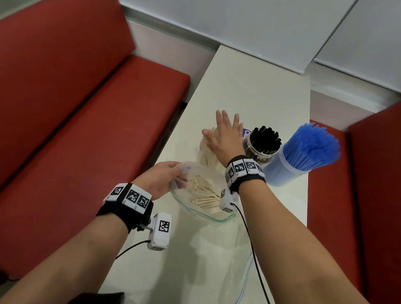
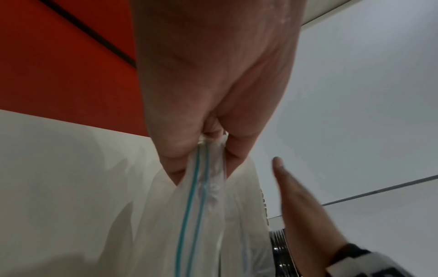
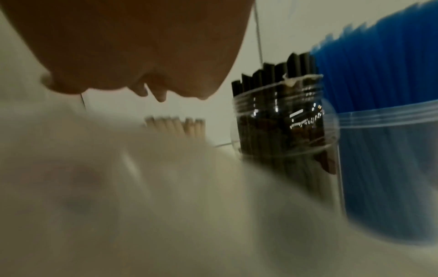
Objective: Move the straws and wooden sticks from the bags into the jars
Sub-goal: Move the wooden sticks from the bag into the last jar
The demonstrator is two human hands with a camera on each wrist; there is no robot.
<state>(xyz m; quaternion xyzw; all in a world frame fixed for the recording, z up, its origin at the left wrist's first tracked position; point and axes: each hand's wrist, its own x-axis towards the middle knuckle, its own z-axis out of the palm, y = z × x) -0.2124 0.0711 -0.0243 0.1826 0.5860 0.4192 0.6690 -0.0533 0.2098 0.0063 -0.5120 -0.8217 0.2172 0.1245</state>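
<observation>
Left hand (image 1: 163,176) pinched the zip bag (image 1: 200,194) rim, wooden sticks (image 1: 206,196) inside; right hand (image 1: 224,137) spread flat over the stick jar (image 1: 206,150); I judged tilting the bag steeply, mouth over the jar, best.

This looks like a booth in a café or fast-food restaurant. A narrow off-white tabletop (image 1: 251,89) runs lengthwise between two red upholstered bench seats: a long one with a padded backrest (image 1: 63,99) on the left and another (image 1: 382,188) on the right. The far end of the tabletop butts against pale grey wall panels (image 1: 227,18). Jars packed with blue drinking straws (image 1: 311,147) and black straws (image 1: 265,138) stand on the tabletop, the sort of supplies an eatery stocks.
</observation>
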